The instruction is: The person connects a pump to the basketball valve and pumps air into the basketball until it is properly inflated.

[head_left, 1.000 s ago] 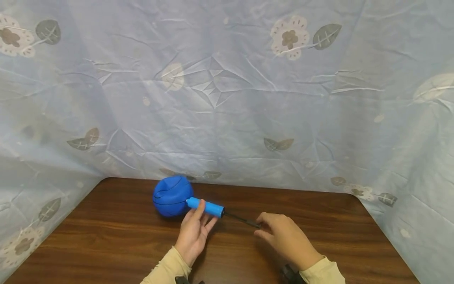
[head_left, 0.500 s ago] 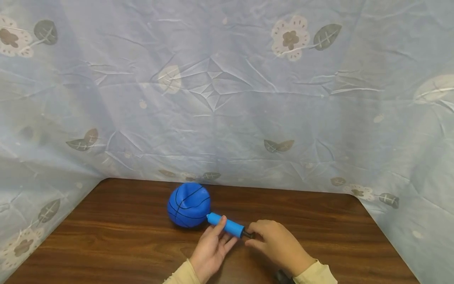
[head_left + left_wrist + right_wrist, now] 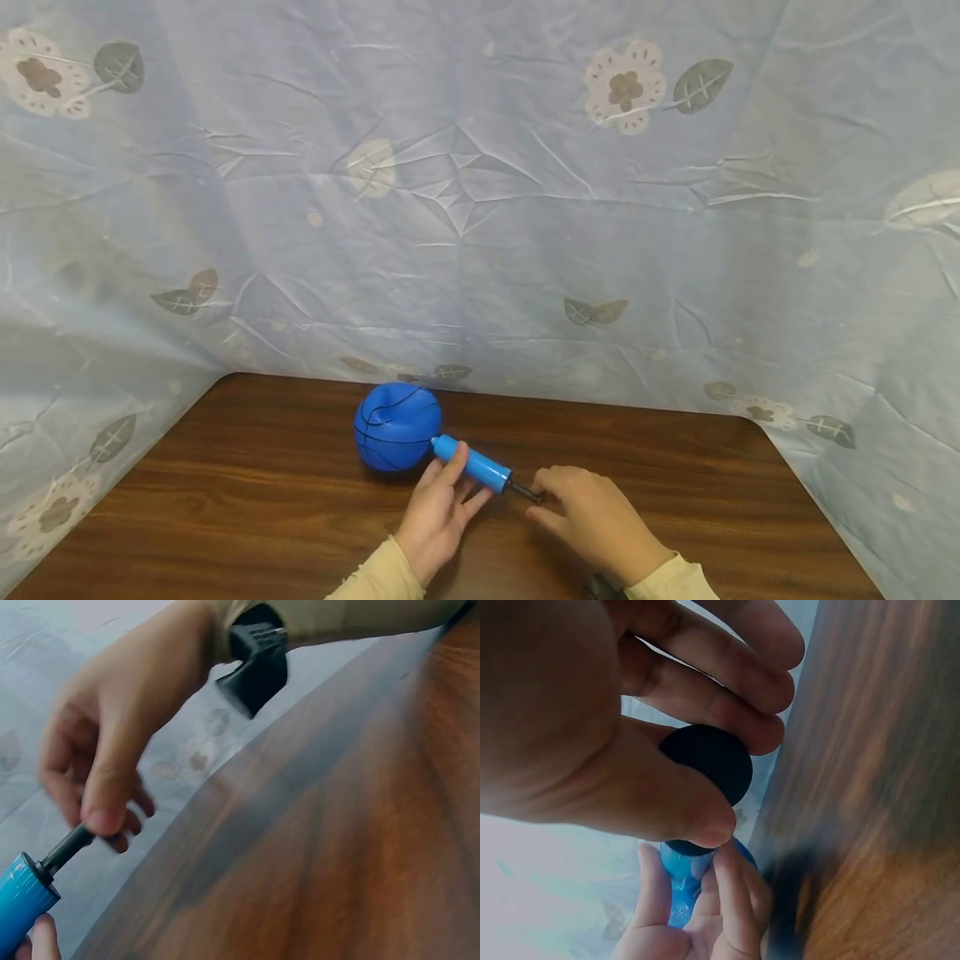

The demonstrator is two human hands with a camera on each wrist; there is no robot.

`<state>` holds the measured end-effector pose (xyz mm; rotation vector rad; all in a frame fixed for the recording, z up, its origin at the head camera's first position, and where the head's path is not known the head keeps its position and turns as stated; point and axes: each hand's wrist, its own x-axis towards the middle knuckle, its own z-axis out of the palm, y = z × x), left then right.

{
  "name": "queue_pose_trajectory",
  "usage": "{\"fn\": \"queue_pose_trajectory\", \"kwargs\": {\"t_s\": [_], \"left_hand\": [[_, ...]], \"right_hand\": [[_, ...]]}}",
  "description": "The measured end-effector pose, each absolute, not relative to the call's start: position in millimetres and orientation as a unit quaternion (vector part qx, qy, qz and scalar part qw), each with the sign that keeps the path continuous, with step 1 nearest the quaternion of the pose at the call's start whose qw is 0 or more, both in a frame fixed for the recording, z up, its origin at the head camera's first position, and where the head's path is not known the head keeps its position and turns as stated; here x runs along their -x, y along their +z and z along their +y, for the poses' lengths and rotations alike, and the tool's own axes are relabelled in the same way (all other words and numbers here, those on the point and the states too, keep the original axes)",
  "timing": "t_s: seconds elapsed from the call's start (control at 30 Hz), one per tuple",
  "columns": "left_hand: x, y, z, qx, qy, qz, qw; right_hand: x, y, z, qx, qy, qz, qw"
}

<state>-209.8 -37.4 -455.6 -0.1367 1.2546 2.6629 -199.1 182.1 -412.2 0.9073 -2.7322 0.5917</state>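
Observation:
A blue toy basketball with black lines shows a dent in its top. At its right side, the nozzle end of a light blue hand pump meets the ball; the needle is out of sight. My left hand grips the pump barrel, thumb on top and fingers beneath. Part of the black rod sticks out of the barrel. My right hand pinches the rod's end, and the right wrist view shows its round black knob between thumb and fingers.
Below the hands lies a dark brown wooden table with rounded far corners. A pale blue floral cloth hangs behind it and along both sides. A black strap device sits on the right wrist.
The long rod slid well into the barrel, then came slightly back out. Ball, pump and left hand shifted right and nearer, then slightly back. The dent looks different from a second ago.

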Motion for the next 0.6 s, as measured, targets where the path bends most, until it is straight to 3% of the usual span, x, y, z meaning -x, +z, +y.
{"fn": "queue_pose_trajectory", "kwargs": {"t_s": [0.37,0.6], "left_hand": [[229.2,-446.5,-66.0,0.044,0.901,0.431,0.015],[232.7,-453.7,-65.9,0.051,0.901,0.43,0.015]], "right_hand": [[199.6,-411.3,191.2,-0.277,0.171,-0.938,0.121],[199.3,-411.0,192.8,-0.267,0.153,-0.945,0.111]]}}
